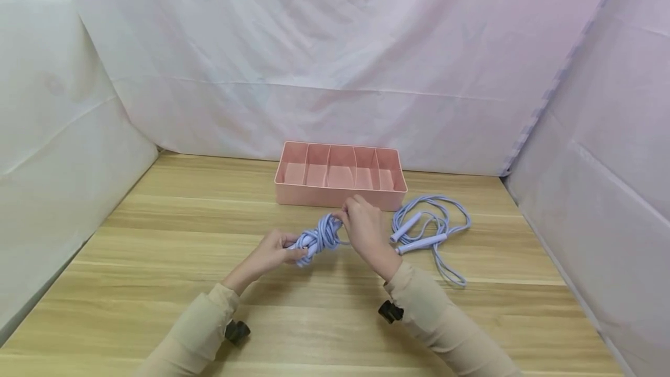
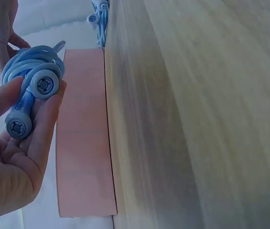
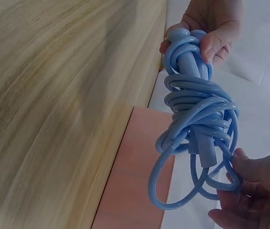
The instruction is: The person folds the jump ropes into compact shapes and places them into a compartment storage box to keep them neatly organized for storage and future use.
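A blue jump rope (image 1: 325, 234) is held up over the table, its cord wound round its two handles in a bundle. My left hand (image 1: 272, 253) grips the bundle's left end, thumb and fingers around the handles (image 3: 188, 67). In the left wrist view, two round handle ends (image 2: 45, 85) poke out between thumb and fingers. At the opposite end, my right hand (image 1: 362, 223) pinches the cord between thumb and fingers. Loose loops (image 3: 166, 202) hang beside that end in the right wrist view.
Behind the hands stands a pink box (image 1: 340, 196) with several compartments, no contents showing. To its right a second blue jump rope (image 1: 423, 242) lies loosely coiled on the wooden table (image 1: 173, 260). White cloth (image 1: 314, 51) hangs at the back and both sides.
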Demonstrator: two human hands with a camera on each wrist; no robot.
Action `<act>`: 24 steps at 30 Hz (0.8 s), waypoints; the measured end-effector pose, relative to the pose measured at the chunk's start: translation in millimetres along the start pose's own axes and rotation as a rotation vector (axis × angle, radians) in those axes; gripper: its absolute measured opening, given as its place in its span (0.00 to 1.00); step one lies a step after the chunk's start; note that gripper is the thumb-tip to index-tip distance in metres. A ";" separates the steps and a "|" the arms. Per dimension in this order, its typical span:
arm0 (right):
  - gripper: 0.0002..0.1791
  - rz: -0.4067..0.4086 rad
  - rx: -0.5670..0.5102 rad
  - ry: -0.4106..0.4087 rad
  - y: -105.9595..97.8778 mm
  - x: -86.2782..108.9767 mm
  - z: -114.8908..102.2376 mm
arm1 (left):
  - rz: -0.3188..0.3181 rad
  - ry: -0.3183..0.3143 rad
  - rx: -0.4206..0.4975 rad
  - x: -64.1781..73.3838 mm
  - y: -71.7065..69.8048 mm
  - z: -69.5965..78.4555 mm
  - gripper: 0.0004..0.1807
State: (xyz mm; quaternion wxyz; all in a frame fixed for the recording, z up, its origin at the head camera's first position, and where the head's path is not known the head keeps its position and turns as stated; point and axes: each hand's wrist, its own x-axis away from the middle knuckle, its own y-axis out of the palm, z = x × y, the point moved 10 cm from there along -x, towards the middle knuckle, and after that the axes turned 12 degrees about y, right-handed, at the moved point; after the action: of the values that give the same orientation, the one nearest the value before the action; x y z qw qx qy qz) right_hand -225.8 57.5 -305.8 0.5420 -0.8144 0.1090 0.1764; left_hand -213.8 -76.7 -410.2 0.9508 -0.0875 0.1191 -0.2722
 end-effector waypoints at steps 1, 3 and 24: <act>0.13 -0.001 -0.019 0.000 0.8 -0.9 -0.7 | 0.011 -0.007 0.002 0.3 -1.4 -1.3 0.12; 0.12 -0.011 -0.066 0.006 2.2 -2.9 -0.7 | 0.038 -0.033 0.019 0.9 -3.9 -4.7 0.13; 0.19 0.051 -0.979 0.233 6.7 -0.8 -5.0 | 0.548 -0.217 0.556 -3.2 -31.6 -8.9 0.22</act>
State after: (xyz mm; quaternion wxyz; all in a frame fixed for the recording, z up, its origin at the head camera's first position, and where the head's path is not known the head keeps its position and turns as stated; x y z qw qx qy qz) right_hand -228.1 50.2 -309.4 0.0763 -0.9845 0.0930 0.1278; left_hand -234.5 -102.3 -410.9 0.9827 0.1797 -0.0412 -0.0199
